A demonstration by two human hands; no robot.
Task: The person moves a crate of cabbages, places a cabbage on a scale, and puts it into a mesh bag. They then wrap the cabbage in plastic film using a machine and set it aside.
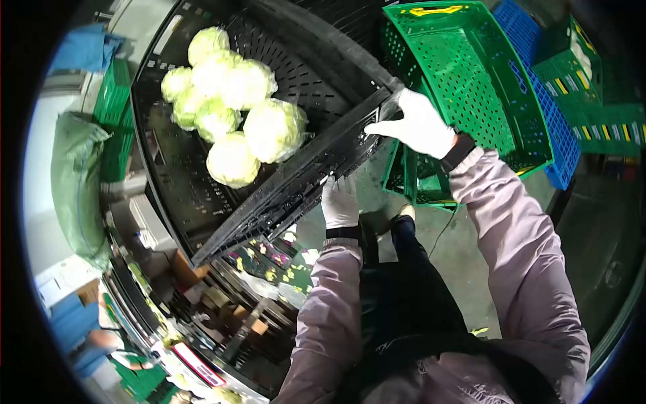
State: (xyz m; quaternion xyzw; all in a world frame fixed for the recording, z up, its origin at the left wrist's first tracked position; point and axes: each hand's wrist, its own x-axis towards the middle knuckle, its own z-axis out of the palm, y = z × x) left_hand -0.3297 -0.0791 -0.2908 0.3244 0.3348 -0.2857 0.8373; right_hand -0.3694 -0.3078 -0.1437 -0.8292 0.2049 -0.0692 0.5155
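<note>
Both hands wear white gloves and are at the near side wall of a large black crate (303,165). My left hand (339,202) is on the wall's outer side, its fingertips hooked at a slot. Higher up, my right hand (422,124) grips the crate's near right corner, with the thumb stretched along the wall. Several pale green cabbages (232,84), wrapped in clear film, lie in a heap inside the crate, towards its left and middle.
Right of the crate stands an empty green crate (464,81), beside a blue crate (562,138) and stacked green crates (602,124). A green sack (77,182) is at the left. Leaf scraps (272,262) lie below. Part of another person (101,340) shows at lower left.
</note>
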